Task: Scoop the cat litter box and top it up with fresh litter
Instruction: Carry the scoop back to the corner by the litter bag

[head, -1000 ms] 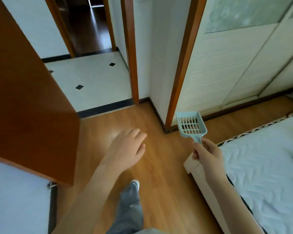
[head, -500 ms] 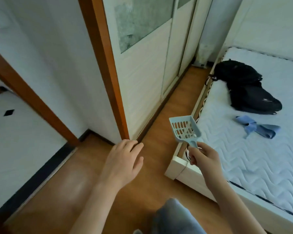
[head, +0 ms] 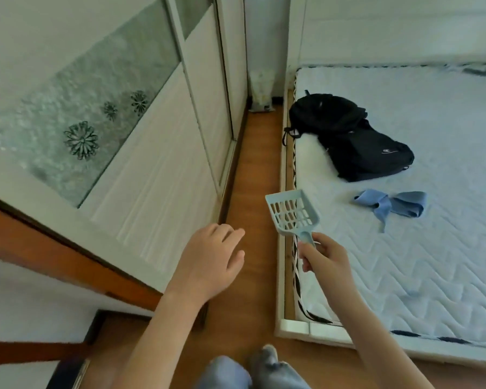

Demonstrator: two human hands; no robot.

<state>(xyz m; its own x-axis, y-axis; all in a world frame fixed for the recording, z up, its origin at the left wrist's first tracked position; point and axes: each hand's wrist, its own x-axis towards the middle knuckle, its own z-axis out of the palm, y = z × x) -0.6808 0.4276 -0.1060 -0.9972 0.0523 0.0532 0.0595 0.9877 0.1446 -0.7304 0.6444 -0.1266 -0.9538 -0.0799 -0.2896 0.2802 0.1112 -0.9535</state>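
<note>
Head view shows the right hand (head: 324, 261) pinching the short handle of a pale blue litter scoop (head: 292, 216), with thumb and curled fingers closed around the stem just below the slotted head. The scoop is held up in the air, its open mouth pointing away from the person, above the edge of the bed frame (head: 288, 290). Nothing lies in it. The left hand (head: 211, 265) holds nothing; its fingers are loose and a little spread, palm down over the wooden floor (head: 253, 169).

I judge the scoop to be thin moulded plastic: light, stiff enough for digging, but likely to bend a little at the neck if it is loaded with heavy clumps. The handle is the only good place to take it, and a fuller grip lower on the stem would give more control than this pinch.

No litter box is visible in this picture. A pale bag (head: 260, 89) stands at the far end of the floor strip; it could be fresh litter, but I cannot tell.

The open room is 1 narrow corridor of floor between the sliding wardrobe doors (head: 163, 153) on the left and the bed on the right. On the mattress (head: 432, 262) lie a black backpack (head: 351, 138) and a blue cloth (head: 390, 206), both well apart from the scoop.
</note>
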